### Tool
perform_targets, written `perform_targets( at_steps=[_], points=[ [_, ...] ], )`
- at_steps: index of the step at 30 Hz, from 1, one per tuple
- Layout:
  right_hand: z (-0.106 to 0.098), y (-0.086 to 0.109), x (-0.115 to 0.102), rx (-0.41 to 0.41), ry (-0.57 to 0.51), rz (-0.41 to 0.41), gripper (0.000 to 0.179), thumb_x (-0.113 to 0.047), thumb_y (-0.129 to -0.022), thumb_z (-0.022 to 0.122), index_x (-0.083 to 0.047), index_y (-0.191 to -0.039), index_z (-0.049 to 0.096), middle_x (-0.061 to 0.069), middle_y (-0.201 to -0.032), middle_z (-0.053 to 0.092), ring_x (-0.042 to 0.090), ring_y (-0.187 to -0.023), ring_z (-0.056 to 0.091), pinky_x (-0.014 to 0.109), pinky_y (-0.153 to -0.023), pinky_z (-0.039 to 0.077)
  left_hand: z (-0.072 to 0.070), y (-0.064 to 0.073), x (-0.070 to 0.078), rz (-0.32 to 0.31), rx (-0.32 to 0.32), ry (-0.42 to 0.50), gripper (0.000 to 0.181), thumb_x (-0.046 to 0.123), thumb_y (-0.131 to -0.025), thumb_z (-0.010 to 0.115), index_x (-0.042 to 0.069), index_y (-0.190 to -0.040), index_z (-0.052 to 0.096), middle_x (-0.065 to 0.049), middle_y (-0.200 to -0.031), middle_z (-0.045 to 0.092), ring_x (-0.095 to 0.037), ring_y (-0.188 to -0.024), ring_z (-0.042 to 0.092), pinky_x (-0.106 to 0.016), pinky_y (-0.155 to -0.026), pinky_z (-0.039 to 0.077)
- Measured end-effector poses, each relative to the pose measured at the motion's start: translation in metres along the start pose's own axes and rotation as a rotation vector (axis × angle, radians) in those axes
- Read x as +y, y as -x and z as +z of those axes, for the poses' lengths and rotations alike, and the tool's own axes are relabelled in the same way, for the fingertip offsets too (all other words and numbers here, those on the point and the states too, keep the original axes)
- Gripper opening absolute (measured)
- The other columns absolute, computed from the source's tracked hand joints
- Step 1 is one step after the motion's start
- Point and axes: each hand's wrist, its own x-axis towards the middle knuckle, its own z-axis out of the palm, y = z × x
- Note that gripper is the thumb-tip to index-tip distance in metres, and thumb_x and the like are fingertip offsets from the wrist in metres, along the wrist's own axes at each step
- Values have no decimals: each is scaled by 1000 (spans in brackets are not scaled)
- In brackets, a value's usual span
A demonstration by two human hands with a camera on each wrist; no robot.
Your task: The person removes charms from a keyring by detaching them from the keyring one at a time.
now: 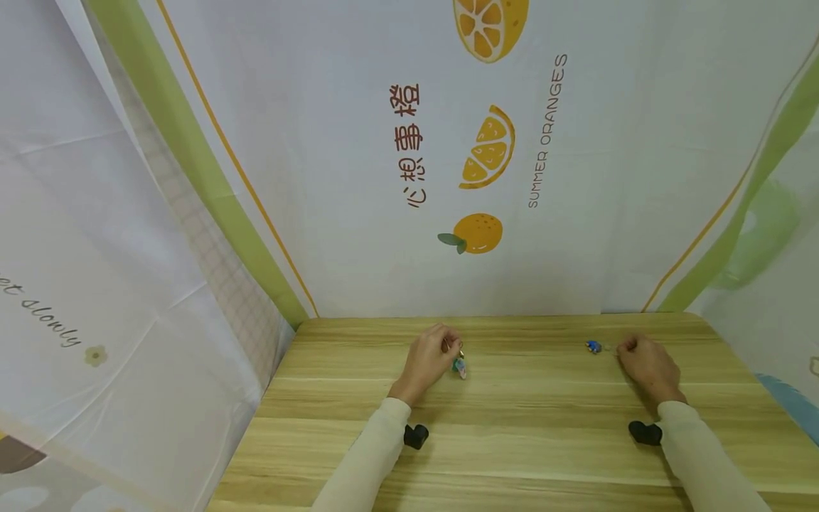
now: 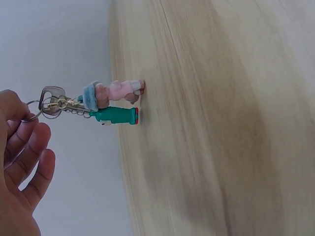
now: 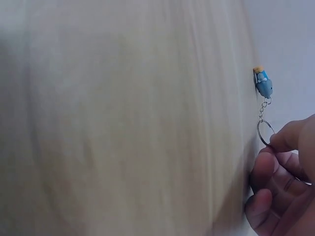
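My left hand pinches the metal ring of a bunch of keys between thumb and forefinger. From that ring hang a key, a pink figurine charm with a blue hat, and a green charm with a red end; the charms' lower ends are close over the tabletop. On the right side, my right hand pinches the ring of a keychain. Its short chain leads to a small blue and grey figure with an orange part, which lies on the table.
The wood-grain table spans the space under both hands. A white cloth with printed oranges hangs behind its far edge, and more cloth hangs at the sides. Black wrist mounts stick out from the sleeves.
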Motion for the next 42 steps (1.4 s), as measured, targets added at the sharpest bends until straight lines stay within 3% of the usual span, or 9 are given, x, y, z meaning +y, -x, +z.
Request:
perform_targets(
  at_steps=[8, 20, 25, 32, 42],
  points=[
    [0, -1, 1, -21, -4, 14, 31, -22, -101, 47, 3, -110, 63, 33, -106, 68, 47, -89, 67, 48, -61, 51, -1, -1, -4, -45, -34, 49, 13, 19, -106, 68, 10, -108, 77, -1, -96, 74, -9, -78, 65, -18, -68, 54],
    [2, 2, 2, -9, -24, 12, 34, -24, -103, 46, 4, -112, 62, 31, -105, 69, 41, -85, 68, 43, -59, 50, -1, -1, -3, -26, -24, 43, 15, 20, -107, 67, 9, -109, 77, -2, -97, 74, -10, -79, 66, -19, -69, 55],
    [8, 4, -4, 42, -32, -43, 33, -23, -103, 47, 3, -113, 64, 27, -101, 71, 36, -80, 68, 37, -56, 47, -2, -1, -1, -35, -33, 50, 14, 19, -106, 68, 9, -110, 77, -1, -96, 73, -9, -78, 64, -18, -68, 53],
    [21, 7, -39, 73, -67, -155, 33, -22, -106, 53, 5, -120, 67, 22, -104, 74, 31, -82, 71, 34, -57, 49, -2, -2, -1, -5, -14, 33, 12, 19, -106, 69, 11, -109, 77, 0, -97, 72, -9, -79, 65, -18, -68, 54],
    [56, 14, -108, 103, -120, -388, 17, -14, -104, 65, 1, -110, 71, 14, -96, 74, 16, -69, 62, 26, -53, 45, -1, -5, 1, 35, 24, -10, 7, 17, -103, 73, 13, -105, 78, 1, -97, 71, -12, -84, 67, -21, -71, 56]
  ],
)
